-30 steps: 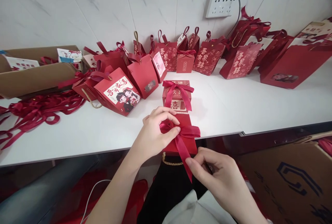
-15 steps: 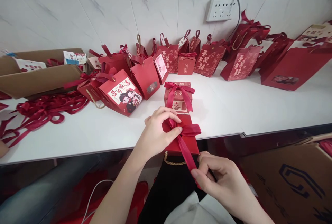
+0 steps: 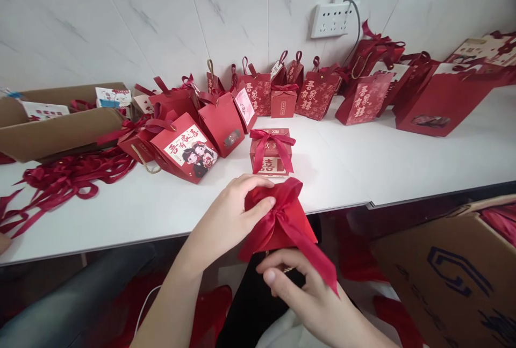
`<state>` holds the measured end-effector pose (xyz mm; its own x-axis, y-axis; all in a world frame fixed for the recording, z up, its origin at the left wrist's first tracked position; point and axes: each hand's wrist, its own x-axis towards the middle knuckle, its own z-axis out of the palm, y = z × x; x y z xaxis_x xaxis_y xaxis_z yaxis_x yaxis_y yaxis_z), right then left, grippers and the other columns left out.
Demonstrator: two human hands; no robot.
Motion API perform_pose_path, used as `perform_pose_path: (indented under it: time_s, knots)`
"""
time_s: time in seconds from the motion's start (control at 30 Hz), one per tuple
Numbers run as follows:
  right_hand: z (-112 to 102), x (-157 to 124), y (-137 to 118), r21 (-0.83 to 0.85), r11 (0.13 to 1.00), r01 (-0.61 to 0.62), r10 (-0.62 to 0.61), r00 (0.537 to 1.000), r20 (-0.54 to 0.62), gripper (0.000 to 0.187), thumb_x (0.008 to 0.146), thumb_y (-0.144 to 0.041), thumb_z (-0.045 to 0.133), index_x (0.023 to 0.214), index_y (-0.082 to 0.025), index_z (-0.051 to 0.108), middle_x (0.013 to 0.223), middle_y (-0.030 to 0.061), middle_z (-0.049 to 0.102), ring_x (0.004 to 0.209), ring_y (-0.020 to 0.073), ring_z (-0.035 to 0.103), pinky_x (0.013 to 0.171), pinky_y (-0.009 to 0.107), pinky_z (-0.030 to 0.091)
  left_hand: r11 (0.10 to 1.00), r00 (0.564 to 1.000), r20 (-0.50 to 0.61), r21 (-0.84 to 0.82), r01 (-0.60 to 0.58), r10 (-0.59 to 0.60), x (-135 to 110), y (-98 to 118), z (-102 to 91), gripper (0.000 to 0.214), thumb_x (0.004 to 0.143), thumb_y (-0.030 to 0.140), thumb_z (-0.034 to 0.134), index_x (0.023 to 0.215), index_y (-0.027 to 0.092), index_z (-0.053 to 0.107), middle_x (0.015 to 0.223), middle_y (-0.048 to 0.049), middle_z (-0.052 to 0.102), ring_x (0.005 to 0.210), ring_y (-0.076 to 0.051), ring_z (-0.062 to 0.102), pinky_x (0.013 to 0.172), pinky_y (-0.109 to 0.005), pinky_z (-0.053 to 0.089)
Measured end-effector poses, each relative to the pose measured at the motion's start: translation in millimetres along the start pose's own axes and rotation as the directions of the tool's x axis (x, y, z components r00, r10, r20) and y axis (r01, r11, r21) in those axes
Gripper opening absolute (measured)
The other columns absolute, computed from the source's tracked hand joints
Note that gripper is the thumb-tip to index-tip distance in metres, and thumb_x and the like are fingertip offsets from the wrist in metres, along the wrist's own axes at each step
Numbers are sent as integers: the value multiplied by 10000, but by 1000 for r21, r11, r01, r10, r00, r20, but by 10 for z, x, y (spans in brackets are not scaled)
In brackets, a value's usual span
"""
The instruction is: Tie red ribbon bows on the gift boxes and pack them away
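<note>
A small red gift box (image 3: 303,223) is at the table's front edge, with a dark red satin ribbon bow (image 3: 282,214) on top. My left hand (image 3: 236,214) grips the box from the left, its thumb pressed on the ribbon beside the knot. Just below the box is my right hand (image 3: 302,289), thumb and forefinger apart with nothing between them. One long ribbon tail hangs down over that hand. Part of a gold cord handle shows behind its fingers. Beyond the box stands a finished-looking printed gift box (image 3: 271,161) with a similar bow.
Red gift bags (image 3: 185,146) and boxes line the wall side of the white table (image 3: 334,168). Left are a ribbon pile (image 3: 76,173) and an open cardboard box (image 3: 60,136). A larger carton (image 3: 439,267) stands low at right. Another person's fingertips (image 3: 4,243) show at far left.
My right hand has let go of the ribbon tail and moved left, under the box's front. The bow now has fuller loops, and the tail hangs free to the right.
</note>
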<state>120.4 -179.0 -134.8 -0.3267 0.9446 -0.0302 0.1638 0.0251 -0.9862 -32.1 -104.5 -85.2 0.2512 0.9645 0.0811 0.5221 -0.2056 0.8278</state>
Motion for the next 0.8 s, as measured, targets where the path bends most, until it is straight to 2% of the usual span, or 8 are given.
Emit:
perform_pose_path:
  time_s: [0.17, 0.23, 0.37, 0.43, 0.53, 0.67, 0.73, 0.8]
  knots:
    - [-115, 142, -64, -106, 994, 2, -16, 992, -126, 359, 859, -429, 532, 627, -180, 646, 581, 11, 645, 552, 131, 583, 512, 213, 425, 999, 994, -101, -13, -33, 32, 17, -14, 32, 137, 804, 322, 597, 888, 254, 681, 1039, -49, 662, 980, -250, 591, 895, -377, 456]
    - [-123, 169, -81, -149, 988, -37, 21, 994, -106, 408, 851, -441, 539, 544, -180, 600, 528, 11, 633, 484, 124, 561, 460, 215, 391, 1000, 993, -118, -1, -24, 24, 30, -33, 80, 138, 802, 343, 597, 870, 242, 661, 1007, -50, 649, 949, -238, 591, 880, -372, 458]
    - [-36, 180, -68, -186, 976, -113, 113, 994, -6, 411, 865, -440, 507, 541, -194, 561, 489, 13, 651, 426, 137, 582, 448, 228, 398, 999, 988, -155, 43, 17, -10, 52, -52, 181, 146, 765, 350, 634, 847, 229, 620, 962, -47, 608, 920, -223, 572, 862, -362, 446]
    - [10, 183, -49, -182, 980, -80, 81, 997, -3, 406, 890, -385, 467, 537, -197, 533, 500, 10, 657, 447, 136, 601, 478, 227, 418, 997, 986, -167, 67, 30, -18, 67, -56, 216, 144, 754, 339, 643, 838, 227, 607, 956, -43, 591, 926, -218, 561, 858, -356, 437]
    - [32, 191, -33, -210, 977, 40, -45, 999, -19, 369, 900, -288, 433, 551, -196, 511, 515, -3, 636, 485, 120, 586, 516, 221, 422, 996, 986, -163, 71, 57, -45, 103, -63, 241, 143, 754, 334, 639, 846, 230, 606, 961, -37, 576, 927, -212, 554, 854, -351, 432]
    - [12, 187, -17, -262, 952, 160, -151, 987, 54, 277, 848, -203, 476, 575, -196, 522, 559, -3, 625, 580, 134, 578, 642, 251, 451, 997, 985, -156, 15, 75, -72, 159, -85, 244, 143, 718, 317, 670, 788, 216, 598, 918, -30, 574, 878, -202, 567, 831, -341, 444]
    - [6, 184, 0, -258, 952, 162, -154, 987, 51, 313, 850, -205, 469, 539, -197, 499, 567, 9, 639, 625, 149, 598, 669, 260, 454, 997, 984, -161, -10, 72, -73, 174, -94, 243, 147, 708, 316, 678, 772, 212, 596, 907, -29, 574, 859, -200, 571, 815, -339, 450]
    - [9, 189, 13, -236, 967, 93, -94, 996, 6, 369, 888, -278, 449, 530, -198, 495, 534, 13, 642, 579, 146, 606, 614, 250, 448, 997, 984, -161, -10, 75, -76, 175, -97, 246, 149, 709, 320, 676, 770, 212, 594, 912, -29, 570, 862, -200, 570, 816, -341, 449]
